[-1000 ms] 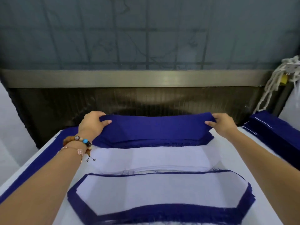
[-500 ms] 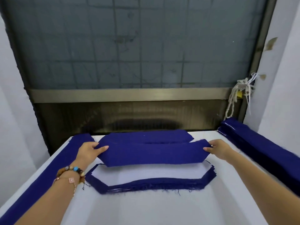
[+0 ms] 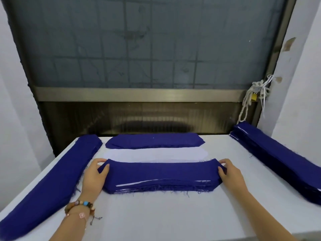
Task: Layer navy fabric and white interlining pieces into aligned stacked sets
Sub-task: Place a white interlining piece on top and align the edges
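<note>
A navy piece [image 3: 161, 171] was pinched at each end by the left hand [image 3: 94, 176] and right hand [image 3: 230, 174], just over the stack [image 3: 156, 187] on the table [image 3: 156, 220]. Even tension and matched edges were judged needed before release.

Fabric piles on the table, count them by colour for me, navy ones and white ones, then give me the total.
Navy: 4, the left stack, far stack, right stack, and near stack gripped by the left hand and right hand.
White: 1, the interlining pile.
Total: 5
</note>
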Motion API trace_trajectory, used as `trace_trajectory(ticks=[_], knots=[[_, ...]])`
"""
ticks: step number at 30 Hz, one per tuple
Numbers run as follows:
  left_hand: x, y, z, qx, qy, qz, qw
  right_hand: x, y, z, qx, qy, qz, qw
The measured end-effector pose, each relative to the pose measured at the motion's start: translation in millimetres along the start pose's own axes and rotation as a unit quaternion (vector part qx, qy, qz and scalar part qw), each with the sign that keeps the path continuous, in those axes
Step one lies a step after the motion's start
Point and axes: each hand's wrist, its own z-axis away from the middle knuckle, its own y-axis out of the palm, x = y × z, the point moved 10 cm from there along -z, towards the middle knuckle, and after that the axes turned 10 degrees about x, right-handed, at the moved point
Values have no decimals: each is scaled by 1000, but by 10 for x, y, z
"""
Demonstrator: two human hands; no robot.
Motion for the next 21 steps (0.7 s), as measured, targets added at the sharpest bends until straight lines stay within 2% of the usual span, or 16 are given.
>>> trace_trajectory(ticks=[6,13,21], knots=[[63,-120,39,-46,-32,19,998,68,-8,0,-17,-27,23,999],[113,-123,37,-51,-30,-14,998,-8,-18,2,-17,-20,-30,999],[126,-111,17,-51,-41,-58,996,-26,-45,-18,-29,-21,-28,999]])
